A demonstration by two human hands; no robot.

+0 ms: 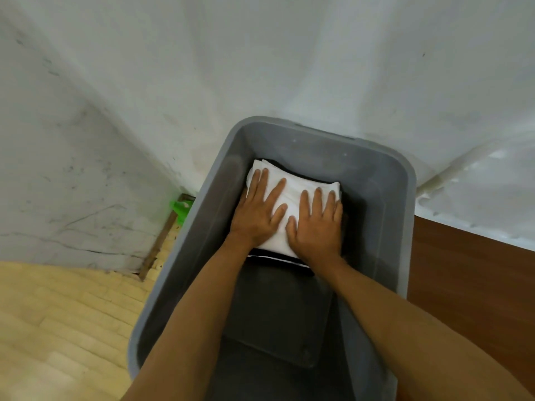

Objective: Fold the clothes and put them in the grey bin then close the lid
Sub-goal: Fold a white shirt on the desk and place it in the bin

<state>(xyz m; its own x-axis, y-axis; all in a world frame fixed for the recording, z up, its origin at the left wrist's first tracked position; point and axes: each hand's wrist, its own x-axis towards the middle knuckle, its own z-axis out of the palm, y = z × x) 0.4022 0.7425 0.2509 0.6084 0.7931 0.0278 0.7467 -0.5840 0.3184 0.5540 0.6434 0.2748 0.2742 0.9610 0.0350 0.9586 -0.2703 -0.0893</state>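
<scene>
The grey bin [327, 140] stands open on the floor below me, with no lid in view. At its far end lies a folded white cloth [292, 189] on top of a folded black garment with white stripes [278, 260]. My left hand [257, 209] and my right hand [317, 224] both rest flat on the white cloth, palms down, fingers spread, side by side. Both forearms reach down into the bin. The near half of the bin's bottom is bare.
A stained white wall rises behind and to the left of the bin. A green plastic object [181, 209] lies by the wall at the bin's left. Light wooden flooring [58, 328] spreads at the left. A brown wooden panel [463, 270] stands at the right.
</scene>
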